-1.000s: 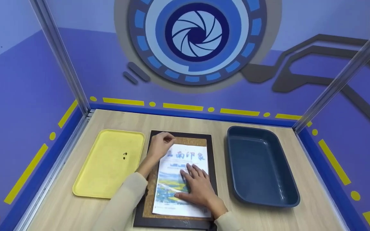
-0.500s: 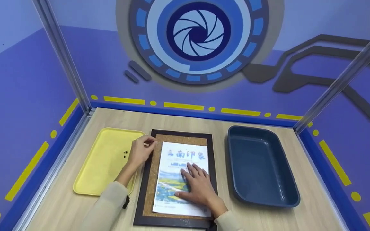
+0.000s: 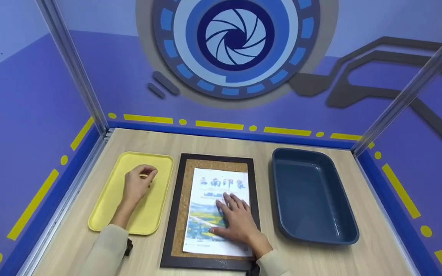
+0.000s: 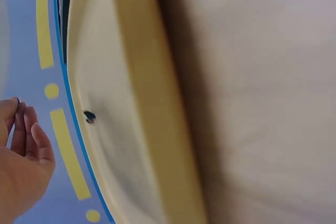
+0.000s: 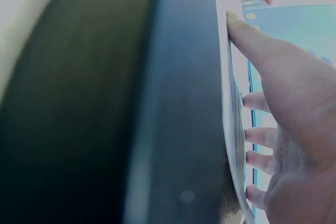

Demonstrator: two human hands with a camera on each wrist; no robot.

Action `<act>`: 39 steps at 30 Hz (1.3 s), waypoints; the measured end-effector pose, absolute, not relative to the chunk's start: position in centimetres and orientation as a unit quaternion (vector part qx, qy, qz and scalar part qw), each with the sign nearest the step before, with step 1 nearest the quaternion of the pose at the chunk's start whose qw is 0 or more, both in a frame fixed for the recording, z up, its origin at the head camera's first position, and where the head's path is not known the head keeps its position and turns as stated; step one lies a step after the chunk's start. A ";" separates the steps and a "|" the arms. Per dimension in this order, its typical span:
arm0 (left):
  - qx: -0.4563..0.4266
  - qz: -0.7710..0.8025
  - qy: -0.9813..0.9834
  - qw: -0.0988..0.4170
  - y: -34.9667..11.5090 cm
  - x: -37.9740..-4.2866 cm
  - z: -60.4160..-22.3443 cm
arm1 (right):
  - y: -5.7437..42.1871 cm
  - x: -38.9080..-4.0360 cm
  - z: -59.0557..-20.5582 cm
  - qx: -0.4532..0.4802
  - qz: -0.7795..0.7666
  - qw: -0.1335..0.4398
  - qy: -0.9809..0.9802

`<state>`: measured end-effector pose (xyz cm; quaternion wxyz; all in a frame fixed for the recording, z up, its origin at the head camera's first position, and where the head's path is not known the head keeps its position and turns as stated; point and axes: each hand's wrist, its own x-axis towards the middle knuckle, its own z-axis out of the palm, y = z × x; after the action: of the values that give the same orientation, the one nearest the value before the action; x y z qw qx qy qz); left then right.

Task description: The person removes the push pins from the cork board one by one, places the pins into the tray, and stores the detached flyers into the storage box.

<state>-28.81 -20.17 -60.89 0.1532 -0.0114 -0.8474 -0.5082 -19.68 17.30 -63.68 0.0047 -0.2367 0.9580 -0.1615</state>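
Note:
My left hand is over the yellow tray, thumb and forefinger pinched together. In the left wrist view a small black pin shows as a dark speck at those fingertips. More small black pins lie on the tray. With fingers spread, my right hand rests flat on a printed paper sheet. The sheet has blue lettering and a painted landscape. It lies on a cork board with a dark frame. In the right wrist view the sheet's edge shows under the thumb.
To the right of the board stands a deep dark blue bin. The light wooden table carries everything. Blue printed walls and metal posts enclose the back and sides.
My left hand has moved left from the board's top-left corner to above the tray, thumb and forefinger still pinched. The right hand and the sheet have stayed in place.

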 end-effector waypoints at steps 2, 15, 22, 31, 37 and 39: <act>-0.001 -0.504 -0.850 0.152 -20.8 -28.6 -61.1 | 17.3 -19.7 -63.7 -0.237 -0.162 0.004 0.958; 0.044 -0.478 -0.868 0.128 -22.4 -27.7 -63.1 | 17.3 -19.7 -63.8 -0.237 -0.165 0.005 0.957; 0.055 -0.455 -0.881 0.118 -22.8 -27.4 -63.6 | 17.3 -19.6 -63.8 -0.241 -0.170 0.005 0.956; 0.054 -0.438 -0.891 0.102 -23.2 -27.2 -63.8 | 17.3 -19.6 -63.6 -0.238 -0.165 0.006 0.957; 0.052 -0.435 -0.895 0.089 -23.1 -27.1 -63.8 | 17.3 -19.6 -63.5 -0.240 -0.159 0.004 0.958; 0.051 -0.435 -0.895 0.086 -23.1 -27.1 -63.7 | 17.3 -19.6 -63.5 -0.242 -0.159 0.003 0.957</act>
<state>-27.09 -23.09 -63.69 0.0857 0.0514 -0.8947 -0.4354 -19.61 17.34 -63.47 0.0031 -0.2418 0.9572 -0.1588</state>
